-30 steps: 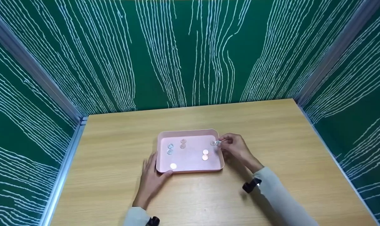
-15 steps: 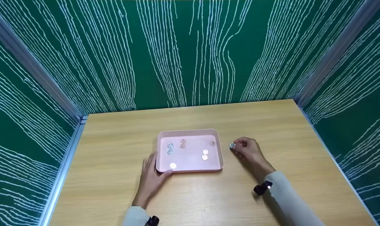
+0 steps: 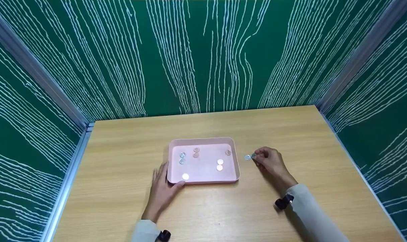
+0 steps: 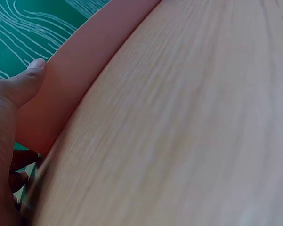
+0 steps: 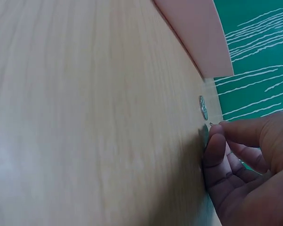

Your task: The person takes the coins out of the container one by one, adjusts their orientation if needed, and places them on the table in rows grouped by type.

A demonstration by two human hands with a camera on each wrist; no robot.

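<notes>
A shallow pink tray [image 3: 203, 171] sits on the table. My left hand [image 3: 163, 193] grips its near-left corner, the thumb on the front wall and the fingers along the left side. Silvery and brownish coins lie in the tray, some in touching pairs; a brownish coin [image 3: 228, 152] is alone near the right wall, and a bright coin [image 3: 185, 176] near the front. To the tray's right, a silvery coin [image 3: 247, 157] lies flat on the wood. Right beside it, my right hand [image 3: 272, 164] pinches another silvery coin [image 3: 253, 156] between thumb and fingers, close over the table.
The wooden table [image 3: 122, 144] meets a green wall [image 3: 203, 67] with white wavy lines at the back. Metal posts and more green panels stand at both sides. Each wrist wears a small black camera [image 3: 284, 201].
My right hand has moved from the tray's right rim out to the table on the right, carrying silvery coins. One of them now lies on the wood. My left hand has stayed put.
</notes>
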